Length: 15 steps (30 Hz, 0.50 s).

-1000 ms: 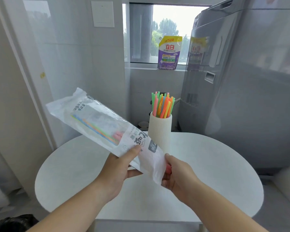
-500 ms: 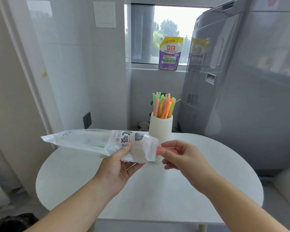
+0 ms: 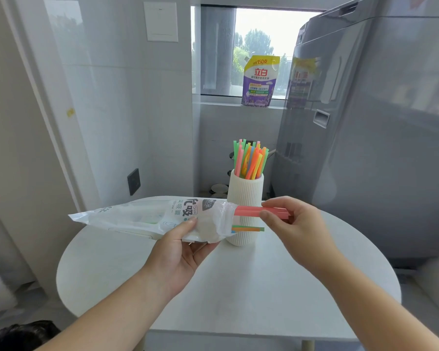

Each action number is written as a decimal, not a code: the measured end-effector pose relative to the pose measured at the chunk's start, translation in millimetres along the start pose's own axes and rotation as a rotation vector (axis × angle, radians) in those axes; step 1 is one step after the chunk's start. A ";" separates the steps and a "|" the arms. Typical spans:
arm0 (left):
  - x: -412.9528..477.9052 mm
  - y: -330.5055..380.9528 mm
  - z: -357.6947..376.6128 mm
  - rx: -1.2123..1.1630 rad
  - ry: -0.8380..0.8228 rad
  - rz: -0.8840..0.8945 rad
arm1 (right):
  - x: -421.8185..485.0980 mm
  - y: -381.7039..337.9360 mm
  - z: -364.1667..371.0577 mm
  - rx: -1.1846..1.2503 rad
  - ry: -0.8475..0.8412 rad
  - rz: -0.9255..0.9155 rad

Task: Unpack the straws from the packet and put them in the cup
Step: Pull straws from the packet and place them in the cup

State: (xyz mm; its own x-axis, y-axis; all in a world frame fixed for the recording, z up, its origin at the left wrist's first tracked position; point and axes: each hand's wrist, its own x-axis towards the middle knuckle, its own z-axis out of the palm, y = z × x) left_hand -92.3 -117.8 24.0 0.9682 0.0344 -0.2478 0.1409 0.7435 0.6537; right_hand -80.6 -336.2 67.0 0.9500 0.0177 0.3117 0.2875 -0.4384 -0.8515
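Note:
My left hand (image 3: 180,245) grips the white plastic straw packet (image 3: 147,219), held level above the table with its open mouth pointing right. Pinched between the fingers of my right hand (image 3: 287,221) are pink straws (image 3: 249,211), partly drawn out of that mouth. A green and an orange straw tip (image 3: 249,228) also poke out lower down. Just behind the packet's mouth stands the white ribbed cup (image 3: 246,196), holding several coloured straws (image 3: 250,160) upright.
The round white table (image 3: 238,279) carries the cup. A grey washing machine (image 3: 365,122) stands close on the right. A purple detergent pouch (image 3: 259,82) sits on the window sill. White wall panels run along the left.
The packet swung from tilted up-left to level. My right hand has pulled the pink straws further right, out of the packet's mouth.

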 end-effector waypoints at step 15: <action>-0.7 -3.2 3.4 -0.017 0.006 -0.002 | 17.4 -17.2 12.7 0.937 0.146 0.484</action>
State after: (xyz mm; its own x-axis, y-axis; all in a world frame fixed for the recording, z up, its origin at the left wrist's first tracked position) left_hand -92.7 -122.5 24.4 0.9668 0.0371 -0.2530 0.1388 0.7550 0.6409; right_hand -67.4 -317.0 81.7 0.9824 -0.1084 -0.1522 -0.0788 0.4981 -0.8635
